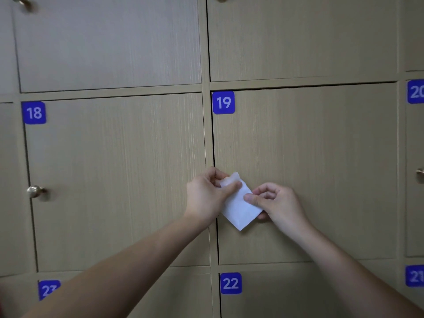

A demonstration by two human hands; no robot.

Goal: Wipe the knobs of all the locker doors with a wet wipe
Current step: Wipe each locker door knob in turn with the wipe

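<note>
Wet wipe (241, 207): white, folded, held up in front of the left edge of locker door 19 (321, 168), at mid height.
Left hand (206, 193): thumb and fingers pinch the wipe's upper corner.
Right hand (275, 200): thumb and fingers pinch the wipe's right edge.
Door 19 knob: hidden behind the hands; cannot tell.
Door 18 knob (34, 191): brass-coloured, at the left edge of door 18 (114, 180), well apart from the hands.
</note>
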